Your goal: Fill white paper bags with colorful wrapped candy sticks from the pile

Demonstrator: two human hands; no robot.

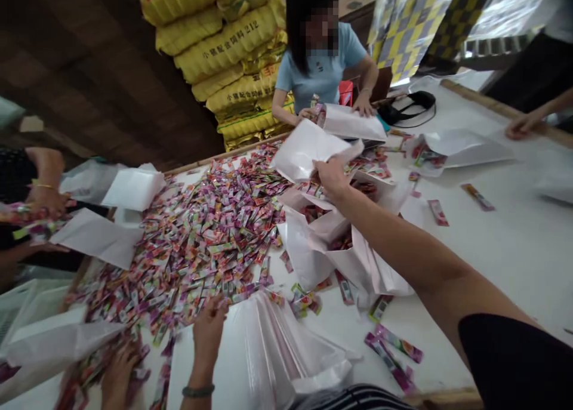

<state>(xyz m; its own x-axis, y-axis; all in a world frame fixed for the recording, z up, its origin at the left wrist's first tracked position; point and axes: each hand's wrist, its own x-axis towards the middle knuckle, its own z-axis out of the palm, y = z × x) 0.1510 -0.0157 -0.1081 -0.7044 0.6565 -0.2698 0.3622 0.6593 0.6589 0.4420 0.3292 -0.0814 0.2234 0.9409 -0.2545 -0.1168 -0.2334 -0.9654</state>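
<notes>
My right hand (332, 176) reaches far across the table, its fingers closed on the edge of a white bag (302, 150). Below it stand several open white bags (308, 258) with small colourful packets inside. My left hand (212, 317), with a dark bracelet at the wrist, is near the front edge of the packet pile (224, 213). Its fingers are curled together, and what they hold, if anything, is too small to tell. Right beside it lies a stack of flat white bags (250, 344).
Across the table, a person in light blue (320, 76) handles another white bag (353, 122). People's hands work at the left, one (119, 362) close to my left hand. Loose packets (389, 359) lie near the front edge. Yellow sacks (233, 46) stand behind.
</notes>
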